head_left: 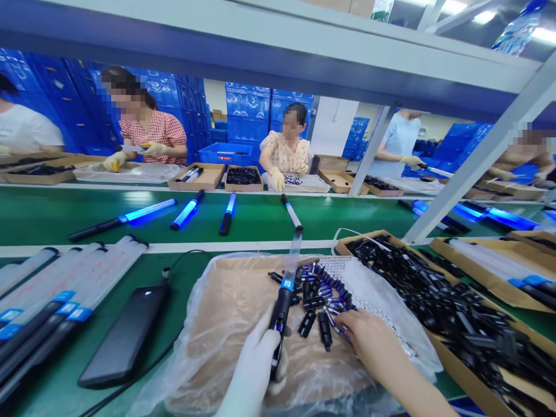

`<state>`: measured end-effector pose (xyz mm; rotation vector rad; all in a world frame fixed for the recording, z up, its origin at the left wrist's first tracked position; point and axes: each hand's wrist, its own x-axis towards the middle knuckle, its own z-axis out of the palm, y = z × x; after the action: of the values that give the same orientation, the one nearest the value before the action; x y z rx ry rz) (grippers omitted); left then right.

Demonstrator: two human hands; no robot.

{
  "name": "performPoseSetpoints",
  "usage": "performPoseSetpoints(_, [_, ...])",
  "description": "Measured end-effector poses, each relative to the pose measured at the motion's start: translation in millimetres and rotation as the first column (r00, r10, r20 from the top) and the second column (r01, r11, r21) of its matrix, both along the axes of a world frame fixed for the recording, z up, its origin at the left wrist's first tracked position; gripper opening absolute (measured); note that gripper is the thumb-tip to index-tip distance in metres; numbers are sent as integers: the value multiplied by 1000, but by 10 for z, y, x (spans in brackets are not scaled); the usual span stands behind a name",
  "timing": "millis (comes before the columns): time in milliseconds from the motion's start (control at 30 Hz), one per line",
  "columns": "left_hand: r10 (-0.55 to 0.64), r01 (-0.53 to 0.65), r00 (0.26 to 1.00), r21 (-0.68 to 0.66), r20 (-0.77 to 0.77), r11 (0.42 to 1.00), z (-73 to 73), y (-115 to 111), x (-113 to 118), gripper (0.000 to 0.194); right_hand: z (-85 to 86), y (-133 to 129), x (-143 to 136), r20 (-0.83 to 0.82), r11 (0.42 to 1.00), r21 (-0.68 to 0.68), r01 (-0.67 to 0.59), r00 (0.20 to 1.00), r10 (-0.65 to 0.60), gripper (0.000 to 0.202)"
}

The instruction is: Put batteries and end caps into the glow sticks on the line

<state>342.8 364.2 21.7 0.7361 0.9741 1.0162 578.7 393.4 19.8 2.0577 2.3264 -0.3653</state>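
Note:
My left hand (271, 347), in a white glove, is wrapped around the black handle of a light stick (285, 292). The stick has a blue band and a clear tube pointing away from me, and an opening shows in its handle. My bare right hand (362, 333) pinches a small battery (333, 317) at the edge of a pile of batteries (339, 289). Several short black plastic parts (324, 330) lie between my hands. All of these rest in or above a shallow tray lined with clear plastic (226, 324).
A box of black parts (452, 301) stands on the right. Finished-looking light sticks (78, 307) and a black power bank (130, 330) with a cable lie left. Beyond runs a green conveyor (260, 223) with lit blue sticks (186, 213). Co-workers sit across it; a shelf beam (260, 46) hangs overhead.

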Motion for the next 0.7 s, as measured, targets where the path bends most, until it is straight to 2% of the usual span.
performPoseSetpoints(133, [-27,26,999,-45,-25,999,-85,19,17,32,-10,25,-11,78,998,36,-42,996,39,36])
performPoseSetpoints(267, [-42,40,999,-67,-29,997,-143,45,43,45,42,11,18,132,997,58,-55,990,47,25])
performPoseSetpoints(467, [2,-4,999,-72,-32,997,-105,67,89,65,16,-34,-23,54,994,26,-105,993,104,17])
performPoseSetpoints(533, [26,-30,999,-97,-43,995,-68,64,106,64,2,-27,-29,-29,996,39,-82,996,83,18])
performPoseSetpoints(600, [42,-49,998,-144,-49,988,-19,55,114,61,18,-32,-53,-193,996,86,-9,981,25,19])
performPoseSetpoints(700, [59,-60,998,-185,-12,981,49,48,113,60,104,-95,-202,-514,983,155,96,858,-3,28])
